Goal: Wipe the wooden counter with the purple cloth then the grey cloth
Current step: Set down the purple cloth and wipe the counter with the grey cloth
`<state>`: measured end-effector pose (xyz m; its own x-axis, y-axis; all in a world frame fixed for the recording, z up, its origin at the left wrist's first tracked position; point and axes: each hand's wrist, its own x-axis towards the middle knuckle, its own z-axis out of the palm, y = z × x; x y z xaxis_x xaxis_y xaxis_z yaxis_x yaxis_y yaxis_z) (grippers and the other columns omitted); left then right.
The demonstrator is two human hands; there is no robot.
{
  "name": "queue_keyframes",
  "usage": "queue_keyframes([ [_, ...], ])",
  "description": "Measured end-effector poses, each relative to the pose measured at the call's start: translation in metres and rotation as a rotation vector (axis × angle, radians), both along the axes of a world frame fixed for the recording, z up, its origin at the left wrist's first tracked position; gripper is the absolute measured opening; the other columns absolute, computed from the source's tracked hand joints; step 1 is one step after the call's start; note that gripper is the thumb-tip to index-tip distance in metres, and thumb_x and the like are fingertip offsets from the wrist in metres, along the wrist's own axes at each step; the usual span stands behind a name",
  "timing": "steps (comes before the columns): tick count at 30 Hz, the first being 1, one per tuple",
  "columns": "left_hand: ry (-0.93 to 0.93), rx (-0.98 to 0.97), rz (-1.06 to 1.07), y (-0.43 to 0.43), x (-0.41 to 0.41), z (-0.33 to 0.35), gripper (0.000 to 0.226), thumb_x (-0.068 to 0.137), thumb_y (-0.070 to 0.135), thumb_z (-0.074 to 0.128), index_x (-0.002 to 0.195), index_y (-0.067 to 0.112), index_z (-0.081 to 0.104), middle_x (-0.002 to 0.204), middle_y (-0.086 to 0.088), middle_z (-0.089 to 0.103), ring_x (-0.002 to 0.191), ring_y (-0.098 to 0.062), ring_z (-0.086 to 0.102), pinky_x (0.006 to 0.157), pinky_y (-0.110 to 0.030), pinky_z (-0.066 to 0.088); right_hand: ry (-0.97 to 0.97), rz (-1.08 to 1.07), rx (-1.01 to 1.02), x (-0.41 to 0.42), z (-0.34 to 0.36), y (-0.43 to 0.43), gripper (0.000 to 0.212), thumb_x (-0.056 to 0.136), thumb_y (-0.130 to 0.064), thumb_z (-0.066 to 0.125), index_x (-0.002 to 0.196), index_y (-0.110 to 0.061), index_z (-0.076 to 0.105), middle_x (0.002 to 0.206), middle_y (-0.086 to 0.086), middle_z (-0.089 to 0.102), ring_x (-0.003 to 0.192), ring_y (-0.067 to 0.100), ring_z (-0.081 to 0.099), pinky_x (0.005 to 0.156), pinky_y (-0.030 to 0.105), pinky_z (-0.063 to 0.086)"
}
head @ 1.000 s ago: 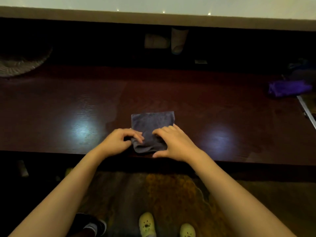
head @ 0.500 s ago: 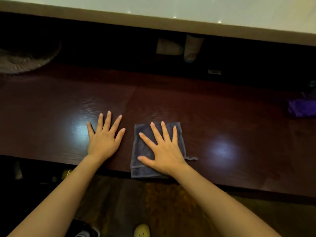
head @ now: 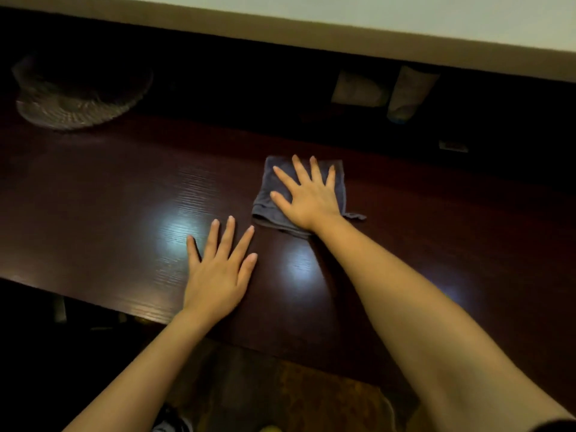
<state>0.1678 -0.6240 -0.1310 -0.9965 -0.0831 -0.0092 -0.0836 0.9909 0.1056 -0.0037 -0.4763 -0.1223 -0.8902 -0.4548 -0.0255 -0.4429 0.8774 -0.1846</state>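
Grey cloth (head: 338, 182) has slid from the table's (head: 93, 198) near edge to centre frame under your right hand (head: 307, 198), flat and splayed, pressing. Left hand (head: 218, 269) flat, bare wood, empty. Grey pass underway; purple cloth out of view.

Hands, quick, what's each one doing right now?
Left hand: open, flat on the wooden counter, holding nothing.
Right hand: open, pressing flat on the grey cloth.
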Motion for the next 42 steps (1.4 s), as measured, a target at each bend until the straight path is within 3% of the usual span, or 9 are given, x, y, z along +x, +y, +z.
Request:
queue_keyframes([
  [5, 0.013, -0.018, 0.01, 0.003, 0.001, 0.002, 0.059, 0.088, 0.057, 0.015, 0.143, 0.035, 0.016, 0.156, -0.004, 0.017, 0.144, -0.026, 0.006, 0.11, -0.062, 0.007, -0.025, -0.08, 0.015, -0.049, 0.001, -0.027, 0.06, 0.091, -0.061, 0.023, 0.146, -0.039, 0.015, 0.16, 0.003, 0.003, 0.145, 0.036, -0.004, 0.112, 0.064, -0.005],
  [10, 0.016, -0.031, 0.015, 0.002, 0.0, 0.0, 0.06, 0.087, 0.058, 0.014, 0.143, 0.036, 0.014, 0.156, -0.003, 0.015, 0.144, -0.025, 0.006, 0.11, -0.063, 0.007, 0.013, -0.056, 0.041, -0.042, 0.001, -0.029, 0.06, 0.092, -0.059, 0.022, 0.147, -0.037, 0.014, 0.16, 0.004, 0.004, 0.145, 0.037, -0.003, 0.113, 0.063, -0.004],
  [18, -0.017, -0.019, 0.022, 0.0, -0.001, 0.0, 0.064, 0.082, 0.06, 0.007, 0.142, 0.04, 0.015, 0.157, -0.003, 0.01, 0.144, -0.024, 0.001, 0.109, -0.062, 0.002, 0.026, 0.021, -0.045, 0.068, -0.001, 0.029, 0.059, 0.092, -0.054, 0.029, 0.146, -0.036, 0.018, 0.16, -0.001, 0.006, 0.146, 0.032, -0.002, 0.113, 0.059, -0.008],
  [23, -0.032, 0.104, 0.08, 0.029, 0.007, 0.008, 0.068, 0.08, 0.06, 0.008, 0.143, 0.036, 0.014, 0.157, -0.007, 0.008, 0.144, -0.024, -0.002, 0.112, -0.057, -0.004, 0.017, -0.007, -0.044, 0.135, 0.002, 0.083, 0.058, 0.091, -0.051, 0.03, 0.146, -0.034, 0.023, 0.159, 0.0, 0.011, 0.146, 0.031, 0.002, 0.114, 0.057, -0.006],
  [32, 0.024, 0.108, -0.17, 0.123, 0.027, 0.009, 0.061, 0.087, 0.057, 0.015, 0.144, 0.035, 0.013, 0.156, 0.001, 0.01, 0.143, -0.015, -0.001, 0.116, -0.048, -0.001, 0.03, -0.123, 0.003, 0.223, 0.001, 0.176, 0.056, 0.09, -0.053, 0.031, 0.144, -0.039, 0.024, 0.157, -0.004, 0.018, 0.146, 0.027, 0.009, 0.112, 0.056, 0.008],
  [36, 0.022, 0.071, -0.164, 0.127, 0.028, 0.006, 0.06, 0.088, 0.058, 0.014, 0.143, 0.035, 0.011, 0.155, 0.001, 0.009, 0.143, -0.017, 0.001, 0.114, -0.049, -0.001, 0.026, -0.147, -0.006, 0.199, 0.002, 0.172, 0.055, 0.09, -0.051, 0.032, 0.143, -0.037, 0.028, 0.157, -0.002, 0.022, 0.145, 0.029, 0.013, 0.114, 0.058, 0.009],
  [42, 0.008, 0.031, -0.163, 0.128, 0.028, 0.009, 0.06, 0.089, 0.057, 0.018, 0.143, 0.032, 0.015, 0.155, -0.001, 0.016, 0.143, -0.02, 0.006, 0.113, -0.051, 0.004, -0.004, -0.235, -0.013, 0.079, 0.002, 0.149, 0.055, 0.093, -0.049, 0.03, 0.145, -0.036, 0.022, 0.16, -0.001, 0.011, 0.146, 0.031, 0.001, 0.114, 0.06, -0.002],
])
